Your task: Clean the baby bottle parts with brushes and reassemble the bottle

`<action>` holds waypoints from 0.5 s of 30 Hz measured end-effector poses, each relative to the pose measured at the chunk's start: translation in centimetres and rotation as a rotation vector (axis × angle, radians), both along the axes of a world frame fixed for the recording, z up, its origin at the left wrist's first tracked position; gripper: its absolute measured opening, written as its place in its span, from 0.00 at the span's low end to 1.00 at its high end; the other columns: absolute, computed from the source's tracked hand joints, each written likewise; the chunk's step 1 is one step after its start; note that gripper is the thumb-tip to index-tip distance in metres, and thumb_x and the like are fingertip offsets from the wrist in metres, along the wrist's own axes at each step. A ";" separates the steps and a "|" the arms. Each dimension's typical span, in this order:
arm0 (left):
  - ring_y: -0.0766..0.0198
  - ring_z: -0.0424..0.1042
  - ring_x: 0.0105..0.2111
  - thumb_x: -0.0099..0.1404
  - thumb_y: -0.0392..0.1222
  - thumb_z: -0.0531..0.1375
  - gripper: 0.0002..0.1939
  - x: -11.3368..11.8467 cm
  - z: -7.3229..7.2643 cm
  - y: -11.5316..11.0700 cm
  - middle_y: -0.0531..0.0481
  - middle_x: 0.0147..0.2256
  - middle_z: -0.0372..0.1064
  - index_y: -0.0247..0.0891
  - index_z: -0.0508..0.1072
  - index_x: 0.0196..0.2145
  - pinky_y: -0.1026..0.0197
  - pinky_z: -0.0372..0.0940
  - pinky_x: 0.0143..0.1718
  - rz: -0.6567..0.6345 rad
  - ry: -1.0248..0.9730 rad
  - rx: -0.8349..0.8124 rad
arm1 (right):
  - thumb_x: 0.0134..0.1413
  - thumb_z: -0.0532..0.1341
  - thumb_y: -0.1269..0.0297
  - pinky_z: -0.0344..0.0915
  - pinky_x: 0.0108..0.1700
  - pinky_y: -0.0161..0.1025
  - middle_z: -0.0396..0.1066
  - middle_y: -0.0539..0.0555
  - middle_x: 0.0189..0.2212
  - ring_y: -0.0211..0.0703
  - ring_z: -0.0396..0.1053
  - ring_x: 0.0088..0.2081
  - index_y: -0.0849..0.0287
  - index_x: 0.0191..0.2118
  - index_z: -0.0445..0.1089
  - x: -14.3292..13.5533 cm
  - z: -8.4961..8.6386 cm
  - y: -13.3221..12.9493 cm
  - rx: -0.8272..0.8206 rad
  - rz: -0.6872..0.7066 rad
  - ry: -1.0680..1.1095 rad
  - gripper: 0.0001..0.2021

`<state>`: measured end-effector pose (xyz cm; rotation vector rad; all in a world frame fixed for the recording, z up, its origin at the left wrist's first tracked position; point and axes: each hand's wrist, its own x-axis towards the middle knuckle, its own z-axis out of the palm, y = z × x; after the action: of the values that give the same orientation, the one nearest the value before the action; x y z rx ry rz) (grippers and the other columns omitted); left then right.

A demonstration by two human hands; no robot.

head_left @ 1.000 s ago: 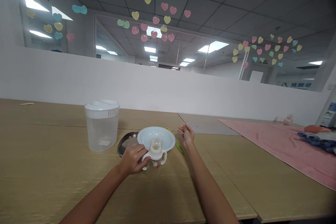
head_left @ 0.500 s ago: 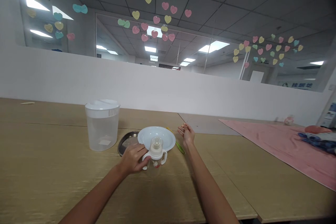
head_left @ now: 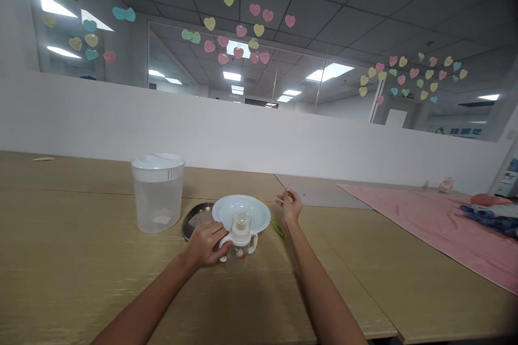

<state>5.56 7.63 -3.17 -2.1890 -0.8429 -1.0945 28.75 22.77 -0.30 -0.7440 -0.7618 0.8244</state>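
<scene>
The left hand (head_left: 205,245) has its fingers curled on one handle of the clear baby bottle with white handles (head_left: 242,233), at the lower middle of the frame. A round pale blue plate (head_left: 265,216) is right behind it. The right hand (head_left: 292,210), right of the middle, has its fingers bent close together; they may pinch something thin, but I cannot tell. If the left hand pulls the handle sideways, the bottle could tip. If it pushes forward, the bottle could bump the plate into the green strip (head_left: 278,228).
</scene>
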 end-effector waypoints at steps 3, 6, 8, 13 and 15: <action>0.63 0.59 0.23 0.66 0.44 0.47 0.15 0.0 0.0 0.0 0.49 0.22 0.63 0.37 0.65 0.24 0.61 0.51 0.26 0.003 0.001 0.003 | 0.37 0.65 0.62 0.69 0.26 0.33 0.65 0.49 0.31 0.34 0.69 0.25 0.60 0.33 0.65 0.0 0.0 0.0 0.010 -0.016 -0.018 0.14; 0.63 0.59 0.23 0.66 0.44 0.47 0.16 0.0 0.0 -0.1 0.49 0.22 0.63 0.37 0.65 0.24 0.60 0.51 0.26 0.008 0.002 -0.007 | 0.36 0.65 0.61 0.69 0.27 0.34 0.65 0.49 0.32 0.34 0.69 0.26 0.60 0.33 0.65 0.0 0.0 -0.1 0.023 -0.029 -0.033 0.15; 0.64 0.59 0.23 0.66 0.44 0.47 0.16 0.0 0.0 -0.1 0.49 0.22 0.63 0.37 0.65 0.24 0.61 0.51 0.25 0.011 -0.001 -0.013 | 0.36 0.65 0.61 0.69 0.27 0.33 0.65 0.49 0.31 0.34 0.69 0.26 0.60 0.33 0.65 0.0 0.0 -0.2 0.033 -0.040 -0.038 0.16; 0.63 0.59 0.23 0.66 0.43 0.47 0.16 0.0 0.1 0.0 0.49 0.22 0.63 0.37 0.65 0.24 0.61 0.52 0.26 0.006 0.007 -0.007 | 0.35 0.65 0.61 0.67 0.28 0.32 0.66 0.49 0.31 0.34 0.68 0.26 0.60 0.32 0.64 -0.1 0.2 -0.3 0.057 -0.060 -0.041 0.15; 0.63 0.59 0.23 0.66 0.43 0.47 0.16 0.0 0.1 0.0 0.49 0.22 0.63 0.37 0.65 0.24 0.61 0.52 0.26 0.008 0.008 -0.003 | 0.35 0.65 0.61 0.67 0.27 0.33 0.66 0.49 0.31 0.34 0.68 0.26 0.60 0.32 0.64 -0.2 0.3 -0.4 0.061 -0.058 -0.041 0.15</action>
<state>5.52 7.67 -3.11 -2.1894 -0.8491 -1.0808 28.59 22.39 -0.04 -0.7272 -0.7952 0.7328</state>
